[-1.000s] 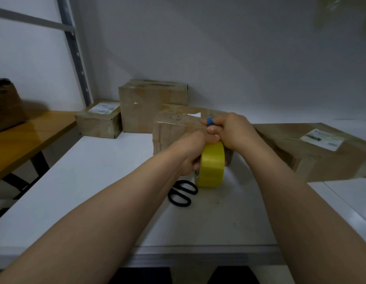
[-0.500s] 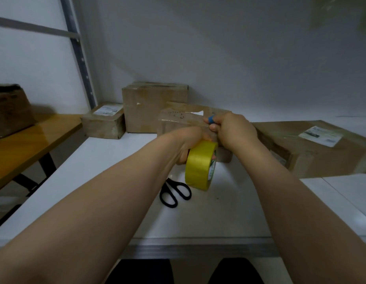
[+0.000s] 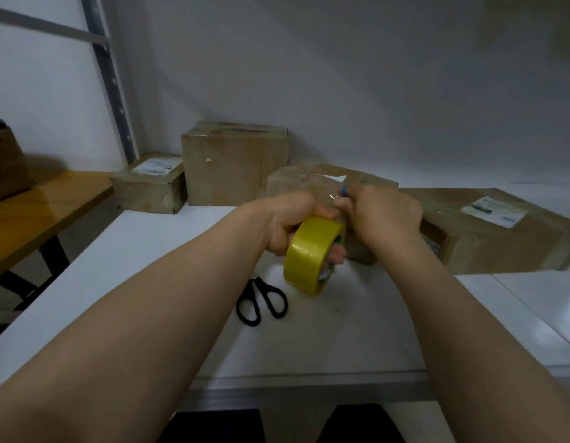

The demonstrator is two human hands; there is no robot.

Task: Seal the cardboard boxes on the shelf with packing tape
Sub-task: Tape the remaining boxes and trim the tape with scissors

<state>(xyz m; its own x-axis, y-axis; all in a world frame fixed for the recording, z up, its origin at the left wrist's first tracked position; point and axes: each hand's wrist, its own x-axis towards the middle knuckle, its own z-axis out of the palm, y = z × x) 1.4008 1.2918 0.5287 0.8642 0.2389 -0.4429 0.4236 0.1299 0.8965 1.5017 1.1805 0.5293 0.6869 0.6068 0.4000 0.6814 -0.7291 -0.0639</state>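
Versus half second back, we note right hand (image 3: pixel 382 215) drawn slightly right of tape roll (image 3: pixel 312 254); glossy clear strip (image 3: pixel 329 197) now shows between hands. Scissors (image 3: pixel 261 302) on shelf (image 3: pixel 341 340) just nearer than roll, unmoved. Roll held off shelf by left hand (image 3: pixel 287 219), fingers through core. Right hand curled round small blue item (image 3: pixel 344 190). Directly behind roll: middle box (image 3: pixel 296 180), flaps down, contents hidden. Right of roll: flat labelled box (image 3: pixel 501 238). Farther back left of roll: tall box (image 3: pixel 232 167), small labelled box (image 3: pixel 149 190). All closed.

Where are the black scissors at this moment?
In the head view the black scissors lie flat on the white shelf, slightly left of centre, just left of the yellow tape roll that the left hand holds.
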